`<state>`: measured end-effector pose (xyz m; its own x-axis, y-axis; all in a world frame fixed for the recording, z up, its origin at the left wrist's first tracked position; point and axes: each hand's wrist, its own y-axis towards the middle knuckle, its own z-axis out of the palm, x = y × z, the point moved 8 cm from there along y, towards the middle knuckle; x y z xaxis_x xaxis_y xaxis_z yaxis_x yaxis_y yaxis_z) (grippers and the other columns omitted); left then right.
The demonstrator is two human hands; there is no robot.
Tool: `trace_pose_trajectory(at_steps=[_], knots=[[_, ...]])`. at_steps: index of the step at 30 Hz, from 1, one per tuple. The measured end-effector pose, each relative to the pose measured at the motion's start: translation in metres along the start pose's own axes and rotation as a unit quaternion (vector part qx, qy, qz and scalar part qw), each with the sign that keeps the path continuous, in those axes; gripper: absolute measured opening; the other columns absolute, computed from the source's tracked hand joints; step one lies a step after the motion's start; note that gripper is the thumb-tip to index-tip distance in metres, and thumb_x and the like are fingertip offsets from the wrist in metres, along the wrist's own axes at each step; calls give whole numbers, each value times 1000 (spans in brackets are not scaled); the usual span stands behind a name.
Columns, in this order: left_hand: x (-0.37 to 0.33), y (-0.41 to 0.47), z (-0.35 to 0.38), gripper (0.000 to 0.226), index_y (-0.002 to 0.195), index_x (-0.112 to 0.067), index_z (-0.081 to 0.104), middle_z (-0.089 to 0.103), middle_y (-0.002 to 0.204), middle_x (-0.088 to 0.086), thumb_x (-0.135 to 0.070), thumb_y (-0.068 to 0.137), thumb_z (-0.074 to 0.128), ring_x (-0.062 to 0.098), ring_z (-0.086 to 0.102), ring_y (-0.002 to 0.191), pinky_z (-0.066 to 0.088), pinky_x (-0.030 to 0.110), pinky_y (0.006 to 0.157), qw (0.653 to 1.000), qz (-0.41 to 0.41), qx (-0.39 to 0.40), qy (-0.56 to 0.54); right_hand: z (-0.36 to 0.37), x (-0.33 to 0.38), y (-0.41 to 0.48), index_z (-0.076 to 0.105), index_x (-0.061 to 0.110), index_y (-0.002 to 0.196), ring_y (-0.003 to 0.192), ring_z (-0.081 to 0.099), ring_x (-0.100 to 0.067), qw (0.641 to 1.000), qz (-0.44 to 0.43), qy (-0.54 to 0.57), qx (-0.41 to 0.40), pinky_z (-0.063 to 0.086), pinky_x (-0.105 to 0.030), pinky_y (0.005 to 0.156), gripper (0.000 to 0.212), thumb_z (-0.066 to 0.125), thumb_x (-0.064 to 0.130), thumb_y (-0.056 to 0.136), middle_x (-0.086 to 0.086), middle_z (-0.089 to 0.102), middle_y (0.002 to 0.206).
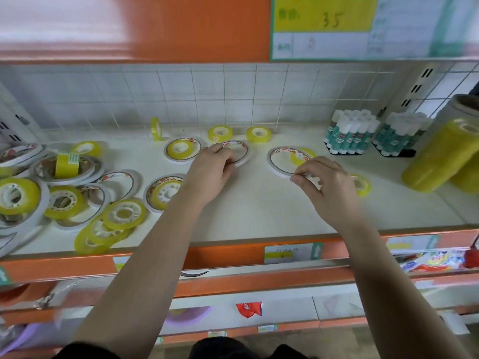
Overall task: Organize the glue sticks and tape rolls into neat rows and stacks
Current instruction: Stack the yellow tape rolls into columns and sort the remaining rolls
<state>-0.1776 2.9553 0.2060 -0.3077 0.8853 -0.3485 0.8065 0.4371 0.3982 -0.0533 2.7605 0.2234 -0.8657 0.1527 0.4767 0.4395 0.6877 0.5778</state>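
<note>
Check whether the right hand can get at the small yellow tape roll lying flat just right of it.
Probably yes: the small yellow tape roll lies beside the right hand, nothing between. Its fingers pinch the large white tape ring, so it must let go first.

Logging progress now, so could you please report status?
Left hand gripping thin white tape ring. Right hand pinching second white tape ring. Yellow tape rolls heaped left, unsorted.

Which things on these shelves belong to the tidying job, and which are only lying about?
Job:
- glue sticks
- yellow tape rolls
- centre ring, held by the left hand
- right ring, pinched by the right hand

Lying about:
- price label
- red packet on the lower shelf
</note>
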Motion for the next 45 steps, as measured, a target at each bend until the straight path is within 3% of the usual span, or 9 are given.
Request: trace_pose_trajectory(at_steps=[6, 11, 16, 22, 34, 41, 45], knots=[[-38, -10, -15, 4, 90, -4, 65, 61, 90, 8, -7, 87, 64, 33, 59, 82, 51, 45, 70, 996, 50, -55, -41, -23, -2, -7, 69, 14, 86, 77, 47, -7, 1000, 9, -18, -20, 35, -11, 69, 11, 66, 26, 88, 6, 62, 89], [-80, -7, -26, 5, 92, -8, 65, 60, 92, 2, -12, 90, 63, 28, 59, 87, 50, 44, 76, 991, 75, -84, -68, -63, 3, -10, 69, 11, 86, 73, 53, -14, 997, -20, -29, -70, 45, -31, 65, 14, 66, 24, 90, 6, 61, 87], [-119, 1, -40, 11, 96, -8, 67, 60, 95, 3, -17, 92, 61, 26, 59, 91, 41, 24, 80, 987, 85, -116, -72, -107, -4, -13, 70, 9, 88, 72, 58, -19, 992, -35, -38, -114, 51, -41, 66, 18, 64, 25, 92, 1, 64, 89], [-178, 16, -40, 13, 99, -7, 68, 60, 97, 5, -16, 93, 61, 29, 58, 93, 40, 26, 83, 982, 101, -145, -63, -168, -26, -15, 72, 8, 92, 80, 55, -11, 985, -56, -71, -147, 51, -38, 68, 17, 65, 24, 93, -3, 67, 94], [-316, 67, 18, 19, 100, -7, 69, 61, 100, 5, -21, 93, 58, 25, 62, 95, 50, 40, 83, 975, 92, -162, -119, -313, -128, -10, 72, 5, 97, 94, 64, -21, 977, -90, -102, -162, 52, -37, 80, 21, 64, 24, 94, -4, 68, 101], [-362, 87, 43, 17, 99, -10, 70, 61, 101, 4, -22, 93, 59, 23, 61, 97, 46, 31, 84, 974, 73, -188, -105, -356, -205, 12, 73, 6, 95, 88, 56, -3, 984, -58, -90, -145, 42, -11, 78, 18, 64, 21, 91, -4, 69, 98], [-372, 100, 44, 17, 98, -8, 69, 61, 99, 4, -21, 93, 59, 23, 60, 94, 47, 33, 83, 973, 70, -198, -94, -362, -235, 30, 73, 7, 95, 88, 60, -11, 987, -47, -62, -140, 49, -22, 78, 17, 63, 20, 90, -4, 69, 96]])
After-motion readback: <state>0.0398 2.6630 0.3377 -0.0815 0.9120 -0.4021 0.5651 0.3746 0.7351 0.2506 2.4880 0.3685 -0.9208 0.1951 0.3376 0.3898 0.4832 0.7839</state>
